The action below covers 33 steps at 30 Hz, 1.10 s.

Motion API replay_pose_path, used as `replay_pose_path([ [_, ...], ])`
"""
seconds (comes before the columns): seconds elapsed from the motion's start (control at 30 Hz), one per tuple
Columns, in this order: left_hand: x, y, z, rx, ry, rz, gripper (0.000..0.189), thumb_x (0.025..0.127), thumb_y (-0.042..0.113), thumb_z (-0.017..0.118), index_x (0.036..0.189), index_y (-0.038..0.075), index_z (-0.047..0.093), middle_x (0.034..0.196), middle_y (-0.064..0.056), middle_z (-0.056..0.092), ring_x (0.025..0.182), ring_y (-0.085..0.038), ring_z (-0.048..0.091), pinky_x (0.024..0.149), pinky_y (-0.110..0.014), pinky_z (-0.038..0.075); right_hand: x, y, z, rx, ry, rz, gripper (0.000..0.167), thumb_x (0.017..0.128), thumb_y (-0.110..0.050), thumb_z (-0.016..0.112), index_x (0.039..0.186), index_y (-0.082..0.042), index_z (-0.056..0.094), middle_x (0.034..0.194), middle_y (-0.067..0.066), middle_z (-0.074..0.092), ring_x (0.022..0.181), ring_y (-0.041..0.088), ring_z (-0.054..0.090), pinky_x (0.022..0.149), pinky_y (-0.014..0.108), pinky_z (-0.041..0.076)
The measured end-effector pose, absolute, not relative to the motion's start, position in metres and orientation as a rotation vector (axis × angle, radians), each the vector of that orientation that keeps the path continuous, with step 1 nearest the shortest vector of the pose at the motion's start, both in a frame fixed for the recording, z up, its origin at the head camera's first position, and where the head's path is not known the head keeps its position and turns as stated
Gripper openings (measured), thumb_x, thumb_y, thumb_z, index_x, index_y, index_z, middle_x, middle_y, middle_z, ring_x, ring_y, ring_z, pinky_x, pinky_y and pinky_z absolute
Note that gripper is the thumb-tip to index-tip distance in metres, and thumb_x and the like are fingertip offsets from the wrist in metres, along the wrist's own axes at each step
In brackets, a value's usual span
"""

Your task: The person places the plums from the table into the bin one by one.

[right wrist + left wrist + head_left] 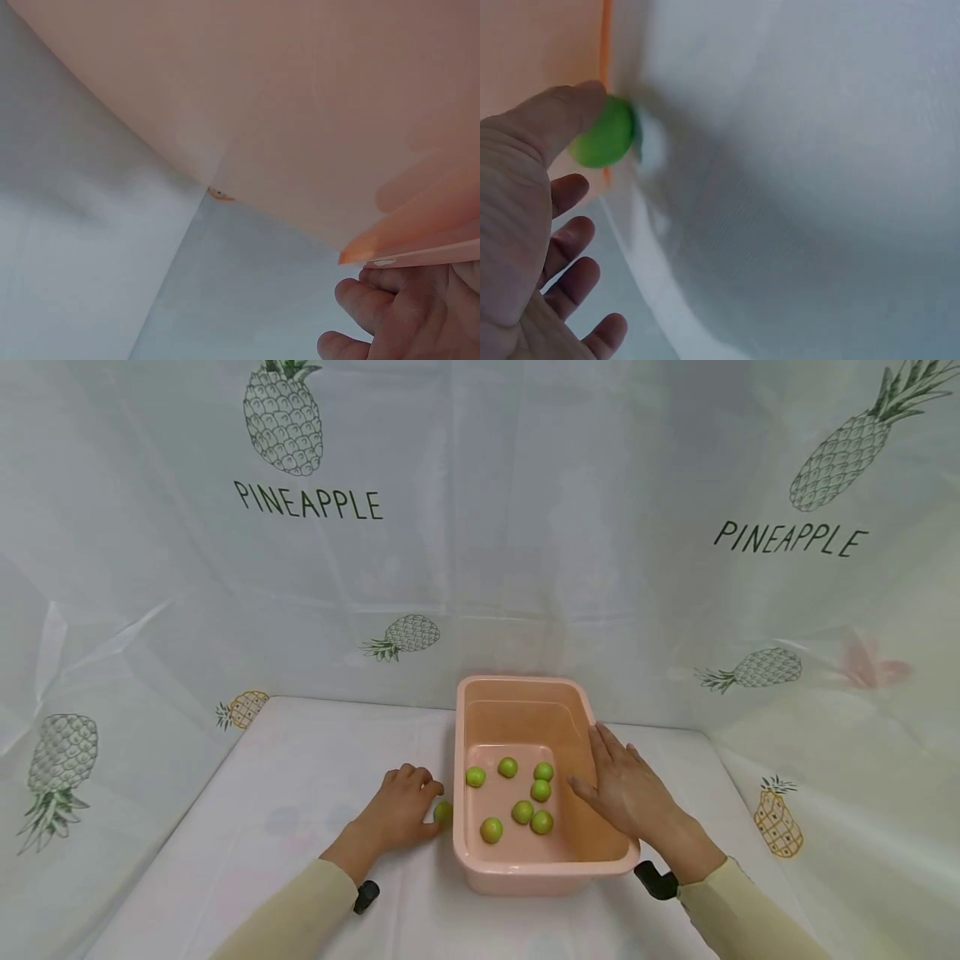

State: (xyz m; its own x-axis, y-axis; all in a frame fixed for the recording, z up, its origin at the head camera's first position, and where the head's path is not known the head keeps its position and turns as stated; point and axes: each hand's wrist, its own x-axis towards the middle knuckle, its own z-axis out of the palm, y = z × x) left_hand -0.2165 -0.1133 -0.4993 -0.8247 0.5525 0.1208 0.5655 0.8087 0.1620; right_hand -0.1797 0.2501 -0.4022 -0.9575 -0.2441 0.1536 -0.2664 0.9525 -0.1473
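A pink plastic tub (pixel 546 868) stands on the table with several small green balls (pixel 522 812) on its floor. Outside its left wall, one more green ball (pixel 604 139) sits against the tub. My left hand (pixel 401 807) is around this ball, thumb and index finger on either side of it. In the left wrist view the thumb overlaps the ball, and the other fingers are loosely bent; firm contact does not show. My right hand (pixel 633 789) holds the tub's right rim, thumb inside and fingers outside. Through the wall, the right wrist view shows a dim finger shape.
A white cloth covers the table (pixel 300 752). Behind it hangs a pale curtain (pixel 525 543) printed with pineapples and lettering. The tub's far end is close to the table's back edge. Black straps show at both wrists.
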Motion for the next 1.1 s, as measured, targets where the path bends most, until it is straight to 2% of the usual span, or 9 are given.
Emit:
replay_pose_path([
  [0.27, -0.218, -0.11, -0.507, -0.905, -2.909, -0.193, 0.037, 0.084, 0.037, 0.086, 0.108, 0.015, 0.068, 0.105, -0.001, 0.057, 0.101, -0.024, 0.047, 0.1, -0.05, 0.044, -0.181, 0.25, -0.402, 0.386, -2.978, 0.273, 0.086, 0.104, -0.044, 0.06, 0.16, 0.012, 0.027, 0.164, 0.035, 0.032, 0.15, 0.051, 0.039, 0.118, 0.07, 0.032],
  [0.57, -0.226, -0.126, -0.506, -0.834, -2.836, -0.168, 0.036, 0.079, 0.032, 0.079, 0.1, 0.014, 0.058, 0.092, 0.001, 0.047, 0.092, -0.023, 0.043, 0.093, -0.048, 0.042, -0.18, 0.251, -0.401, 0.387, -2.981, 0.271, 0.085, 0.104, -0.044, 0.059, 0.159, 0.013, 0.028, 0.164, 0.035, 0.032, 0.15, 0.05, 0.039, 0.119, 0.069, 0.032],
  [1.1, -0.234, -0.176, -0.484, -0.787, -2.691, -0.047, 0.036, 0.08, 0.032, 0.075, 0.101, 0.01, 0.057, 0.095, -0.003, 0.051, 0.093, -0.027, 0.047, 0.094, -0.051, 0.043, -0.18, 0.252, -0.402, 0.393, -2.983, 0.274, 0.086, 0.105, -0.046, 0.057, 0.16, 0.011, 0.026, 0.165, 0.034, 0.031, 0.151, 0.05, 0.038, 0.119, 0.069, 0.032],
])
